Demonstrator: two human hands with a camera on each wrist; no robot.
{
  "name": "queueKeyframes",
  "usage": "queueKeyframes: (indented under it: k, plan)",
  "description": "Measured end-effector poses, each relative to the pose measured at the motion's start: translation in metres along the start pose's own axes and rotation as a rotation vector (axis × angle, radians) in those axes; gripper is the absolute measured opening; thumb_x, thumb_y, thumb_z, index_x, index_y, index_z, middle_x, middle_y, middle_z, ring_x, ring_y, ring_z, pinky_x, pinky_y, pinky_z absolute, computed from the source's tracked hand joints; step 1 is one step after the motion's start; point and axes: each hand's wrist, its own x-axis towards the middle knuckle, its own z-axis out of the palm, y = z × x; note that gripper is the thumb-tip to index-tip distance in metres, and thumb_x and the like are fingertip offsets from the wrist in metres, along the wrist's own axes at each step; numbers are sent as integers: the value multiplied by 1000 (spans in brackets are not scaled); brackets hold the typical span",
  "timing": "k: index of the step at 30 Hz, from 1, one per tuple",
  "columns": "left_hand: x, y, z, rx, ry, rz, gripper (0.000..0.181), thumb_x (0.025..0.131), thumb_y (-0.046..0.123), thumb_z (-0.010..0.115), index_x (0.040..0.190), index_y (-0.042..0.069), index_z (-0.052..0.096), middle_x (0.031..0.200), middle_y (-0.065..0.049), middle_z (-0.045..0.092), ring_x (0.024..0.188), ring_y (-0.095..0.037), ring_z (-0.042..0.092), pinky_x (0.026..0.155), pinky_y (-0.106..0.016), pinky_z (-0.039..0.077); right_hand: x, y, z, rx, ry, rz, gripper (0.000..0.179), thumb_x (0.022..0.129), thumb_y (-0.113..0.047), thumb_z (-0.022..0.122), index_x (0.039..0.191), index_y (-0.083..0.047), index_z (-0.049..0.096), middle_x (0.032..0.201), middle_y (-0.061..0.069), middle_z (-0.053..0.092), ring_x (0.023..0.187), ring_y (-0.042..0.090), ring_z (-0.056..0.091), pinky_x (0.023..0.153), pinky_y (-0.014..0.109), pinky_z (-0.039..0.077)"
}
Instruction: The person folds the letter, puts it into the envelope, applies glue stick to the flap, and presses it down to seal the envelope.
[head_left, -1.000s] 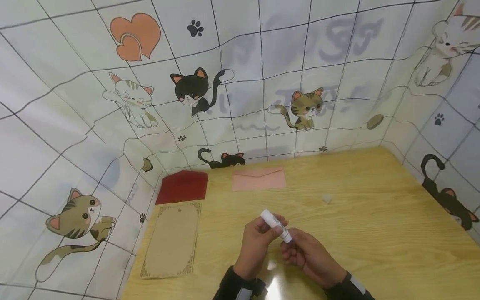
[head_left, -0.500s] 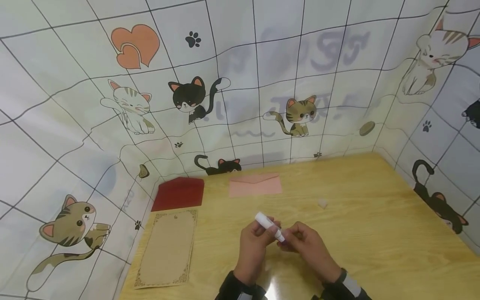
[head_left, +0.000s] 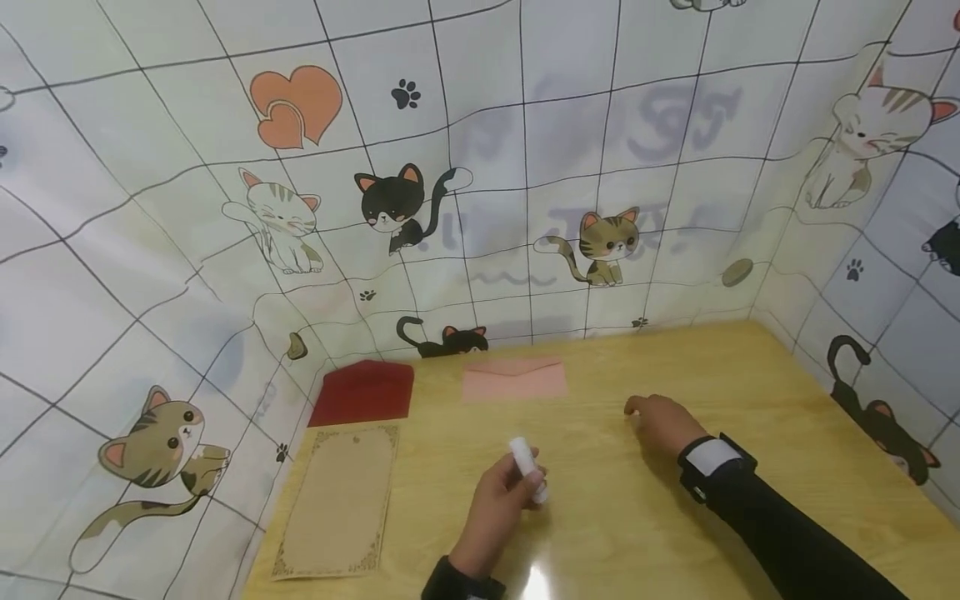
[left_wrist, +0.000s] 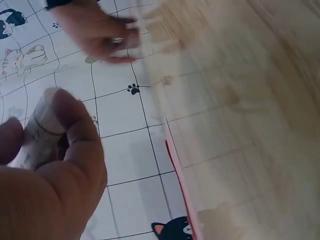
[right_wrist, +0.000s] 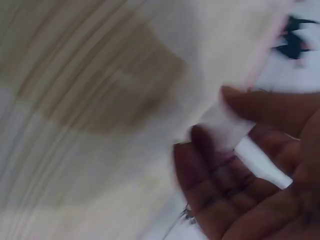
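The left hand [head_left: 501, 493] pinches a white tube [head_left: 523, 457] between thumb and curled fingers, above the counter [head_left: 600, 533], on the person's side of the pink envelope [head_left: 514, 381]. The right hand [head_left: 663, 423] is right of the pink envelope and slightly nearer the person, its thumb and fingertips pinching a blurred, pale scrap [right_wrist: 225, 125]; a white piece [right_wrist: 262, 165] sits within its fingers. Left of the pink envelope lies a red envelope [head_left: 362, 392]; left and nearer lies a bordered sheet [head_left: 337, 500].

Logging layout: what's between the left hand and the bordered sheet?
In the head view, only bare tabletop lies between the left hand and the bordered sheet.
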Motion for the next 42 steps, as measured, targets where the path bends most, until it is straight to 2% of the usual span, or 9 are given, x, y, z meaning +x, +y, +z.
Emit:
queueKeyframes:
  k: [4,8,12,21,28,33,36,38,42]
  plan:
    - [0,6,4,160,-43,92,38,111,23,74,144,5,72,127,-15,80,109,-11,71,84,-25,63,-13,-54,-14,241,5,-114,41,103,-7,82,140,-2,65,122,16,75,112,36,79,92,49,68]
    - [2,16,9,256,-66,185,29,110,27,75,136,14,77,126,-11,81,109,-7,74,85,-23,63,-29,-99,-33,381,29,-202,39,101,-19,88,132,-13,66,119,3,75,105,17,81,86,33,69]
    - [-2,21,9,296,-91,212,31,110,23,75,140,12,77,129,-13,79,103,-3,74,84,-20,64,-44,-117,-40,322,135,-340,28,98,-19,90,123,-19,77,115,-4,83,98,1,76,83,27,65]
    - [-7,20,9,475,-65,308,26,102,25,85,124,12,85,114,-4,87,95,4,70,78,-17,60,-55,-113,-18,104,414,-741,53,82,5,93,131,-13,84,122,2,85,106,20,83,92,16,64]
    - [-14,18,14,505,3,311,19,100,14,85,118,9,86,116,-5,88,102,-3,78,84,-19,62,-53,-115,-2,15,499,-862,19,115,-23,67,126,-12,77,114,-4,76,99,9,76,88,15,62]
    - [-16,17,20,520,31,347,23,100,15,83,121,7,85,118,-9,88,101,-6,81,84,-19,64,-52,-116,2,-141,591,-806,48,119,-46,45,112,-10,75,99,-5,69,87,6,64,76,16,57]
    - [-18,12,27,596,65,438,25,98,18,83,121,7,85,116,-8,88,99,-4,81,83,-18,64,-52,-119,9,-191,634,-714,56,122,-50,37,91,-16,67,81,-10,55,72,-1,43,61,13,41]
    - [-19,8,32,678,112,525,25,96,19,84,118,8,85,113,-6,89,97,-6,83,83,-18,65,-55,-126,13,-170,610,-572,55,124,-44,45,76,-21,57,71,-14,42,66,-4,29,55,12,28]
    - [-17,2,38,847,250,727,29,88,19,89,114,7,82,107,-4,89,98,-14,86,83,-21,68,-61,-147,10,36,348,-100,59,119,-38,55,61,-26,47,61,-16,29,58,0,22,54,18,20]
